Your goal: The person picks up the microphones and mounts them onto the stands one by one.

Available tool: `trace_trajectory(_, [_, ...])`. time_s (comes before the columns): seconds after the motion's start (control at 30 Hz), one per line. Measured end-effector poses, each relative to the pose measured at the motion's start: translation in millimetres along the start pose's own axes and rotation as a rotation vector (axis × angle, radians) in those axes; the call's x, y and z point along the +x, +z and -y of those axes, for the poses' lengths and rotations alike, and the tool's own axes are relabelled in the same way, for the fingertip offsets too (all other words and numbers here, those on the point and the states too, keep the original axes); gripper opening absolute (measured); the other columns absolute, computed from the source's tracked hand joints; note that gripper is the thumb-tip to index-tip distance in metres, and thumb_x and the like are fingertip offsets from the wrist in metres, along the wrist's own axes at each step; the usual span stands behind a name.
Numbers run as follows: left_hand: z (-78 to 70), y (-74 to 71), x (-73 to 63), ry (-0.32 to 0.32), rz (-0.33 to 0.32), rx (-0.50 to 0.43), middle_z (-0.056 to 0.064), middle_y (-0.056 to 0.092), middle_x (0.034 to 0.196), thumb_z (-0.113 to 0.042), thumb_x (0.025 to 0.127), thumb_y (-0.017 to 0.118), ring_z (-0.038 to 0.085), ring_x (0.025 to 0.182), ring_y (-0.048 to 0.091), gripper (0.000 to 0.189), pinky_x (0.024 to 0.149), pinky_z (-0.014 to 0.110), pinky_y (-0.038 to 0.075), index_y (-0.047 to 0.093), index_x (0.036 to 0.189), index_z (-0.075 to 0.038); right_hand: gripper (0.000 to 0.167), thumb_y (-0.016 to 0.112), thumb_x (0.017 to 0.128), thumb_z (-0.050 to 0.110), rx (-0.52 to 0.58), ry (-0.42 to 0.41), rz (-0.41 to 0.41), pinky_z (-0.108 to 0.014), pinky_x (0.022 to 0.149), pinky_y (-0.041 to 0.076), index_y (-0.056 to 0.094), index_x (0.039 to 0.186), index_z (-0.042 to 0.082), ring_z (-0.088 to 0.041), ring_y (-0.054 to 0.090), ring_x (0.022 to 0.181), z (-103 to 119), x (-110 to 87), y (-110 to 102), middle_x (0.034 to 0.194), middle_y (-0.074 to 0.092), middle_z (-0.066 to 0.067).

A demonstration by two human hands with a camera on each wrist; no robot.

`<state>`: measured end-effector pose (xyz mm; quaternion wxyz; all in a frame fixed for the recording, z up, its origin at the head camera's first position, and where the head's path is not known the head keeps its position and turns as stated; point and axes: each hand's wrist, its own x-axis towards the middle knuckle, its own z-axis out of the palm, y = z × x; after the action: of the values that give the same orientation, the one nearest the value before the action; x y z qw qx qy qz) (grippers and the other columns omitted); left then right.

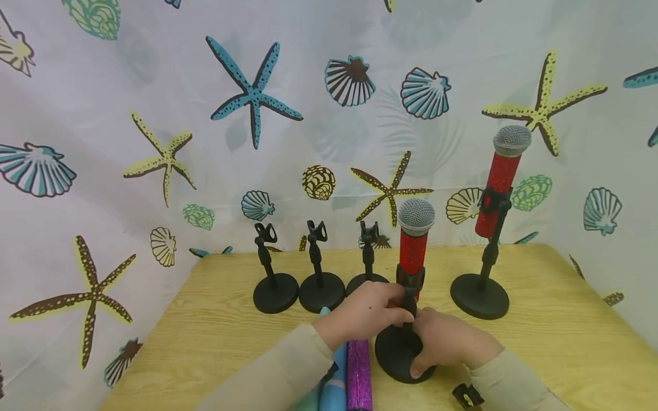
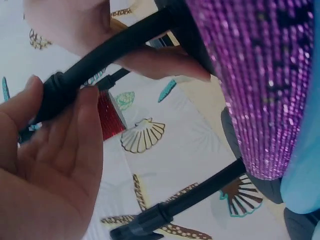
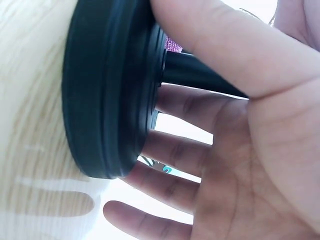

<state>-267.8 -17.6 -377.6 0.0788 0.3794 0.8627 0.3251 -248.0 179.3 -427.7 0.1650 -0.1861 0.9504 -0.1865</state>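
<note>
A red glittery microphone (image 1: 413,251) with a silver mesh head stands upright in the clip of a black desk stand (image 1: 393,357). My left hand (image 1: 362,314) pinches the stand's pole just below the clip; the left wrist view shows thumb and fingers at the thick collar (image 2: 57,92). Low on the same stand is my right hand (image 1: 447,337), its thumb on the front of the round base. Seen in the right wrist view, its fingers (image 3: 172,150) are straight and spread, touching the base (image 3: 110,95), which sits on the table.
Another red microphone (image 1: 497,182) stands in a stand at right. Three stands without microphones, one of them (image 1: 276,291) leftmost, line the back. A purple glittery tube (image 1: 359,377) and blue tubes (image 1: 335,382) lie in front. A black clip (image 1: 466,394) is near the right forearm.
</note>
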Motion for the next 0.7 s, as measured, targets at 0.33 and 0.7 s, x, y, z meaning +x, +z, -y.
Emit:
trace_trajectory(0.33, [-4.4, -2.4, 0.6, -0.035, 0.008, 0.137, -0.017, 0.069, 0.09, -0.038, 0.098, 0.069, -0.005, 0.082, 0.062, 0.025, 0.073, 0.022, 0.051, 0.071, 0.115, -0.021, 0.087, 0.097, 0.059, 0.039, -0.001, -0.027, -0.023, -0.052, 0.093, 0.05, 0.063, 0.13, 0.0, -0.027, 0.057, 0.11, -1.3, 0.0, 1.8, 0.119, 0.061, -0.006])
trace_trajectory(0.7, [-7.2, 1.2, 0.6, -0.041, -0.101, 0.24, -0.023, 0.058, 0.067, -0.047, 0.09, 0.075, -0.007, 0.064, 0.055, 0.022, 0.057, 0.022, 0.045, 0.07, 0.097, -0.026, 0.09, 0.097, 0.06, 0.039, -0.007, -0.003, -0.011, -0.053, 0.093, 0.05, 0.06, 0.132, -0.001, -0.028, 0.059, 0.107, 0.1, -1.9, 0.2, 0.114, 0.061, -0.01])
